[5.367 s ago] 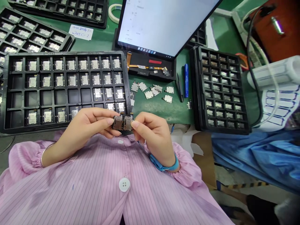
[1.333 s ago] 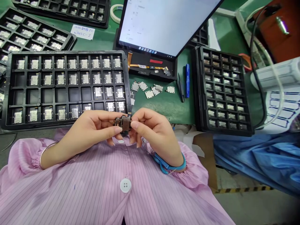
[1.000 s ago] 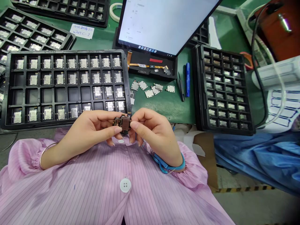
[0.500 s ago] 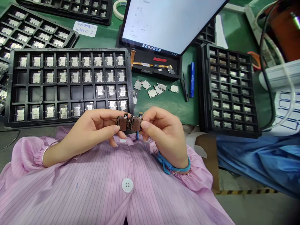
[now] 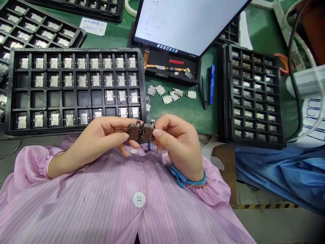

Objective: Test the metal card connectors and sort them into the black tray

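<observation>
Both hands are up at chest height, in front of the pink striped smock (image 5: 106, 200), just off the near edge of the table (image 5: 182, 113). Left hand (image 5: 101, 137) pinches one small metal card-socket part (image 5: 133, 131) between thumb and fingers. Right hand (image 5: 177, 142) pinches a second socket part (image 5: 148, 131) the same way. The two parts sit side by side, edges touching or nearly so; can't tell which. Open faces point up at the camera.

A blue wrist strap (image 5: 188, 178) is on the right wrist, a thin bangle (image 5: 50, 162) on the left.

Directly beyond the hands is a big black compartment tray (image 5: 10, 95), most cells holding one part each, with a run of empty cells in the third row. A second black tray (image 5: 223, 101) at right is full of similar parts. Between them, loose silver plates (image 5: 167, 95) lie on the green mat, with a blue pen (image 5: 211, 83) and black tweezers (image 5: 202, 91) just beside them. A tilted monitor (image 5: 188, 23) stands behind, with a flex cable (image 5: 154, 66) on the fixture under it. More trays at far left, plus a handwritten label (image 5: 92, 26).
</observation>
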Motion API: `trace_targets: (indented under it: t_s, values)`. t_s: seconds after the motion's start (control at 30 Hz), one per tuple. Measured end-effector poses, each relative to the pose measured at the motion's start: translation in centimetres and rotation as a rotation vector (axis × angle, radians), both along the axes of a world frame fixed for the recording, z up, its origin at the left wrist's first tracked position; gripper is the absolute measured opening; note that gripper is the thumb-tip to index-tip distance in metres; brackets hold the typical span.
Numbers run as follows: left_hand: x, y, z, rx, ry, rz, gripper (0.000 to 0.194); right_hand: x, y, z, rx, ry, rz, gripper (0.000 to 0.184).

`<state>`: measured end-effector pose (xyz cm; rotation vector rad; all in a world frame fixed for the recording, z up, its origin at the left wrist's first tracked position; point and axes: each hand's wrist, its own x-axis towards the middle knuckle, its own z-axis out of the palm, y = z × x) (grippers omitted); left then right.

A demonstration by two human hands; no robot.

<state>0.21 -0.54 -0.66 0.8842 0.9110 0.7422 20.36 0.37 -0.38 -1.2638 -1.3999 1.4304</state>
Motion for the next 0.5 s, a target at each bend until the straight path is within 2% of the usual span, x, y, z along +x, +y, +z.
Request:
trace_targets:
  t_s: [0.2,0.5]
  values:
    - [-0.08,0.00,0.10,-0.006,-0.019,0.003,0.029,0.04,-0.06,-0.19,0.029,0.047,-0.010,0.017]
    - [-0.28,0.04,0.06,0.036,0.009,-0.001,0.029,-0.67,0.30,0.35,0.013,-0.056,0.040,0.017]
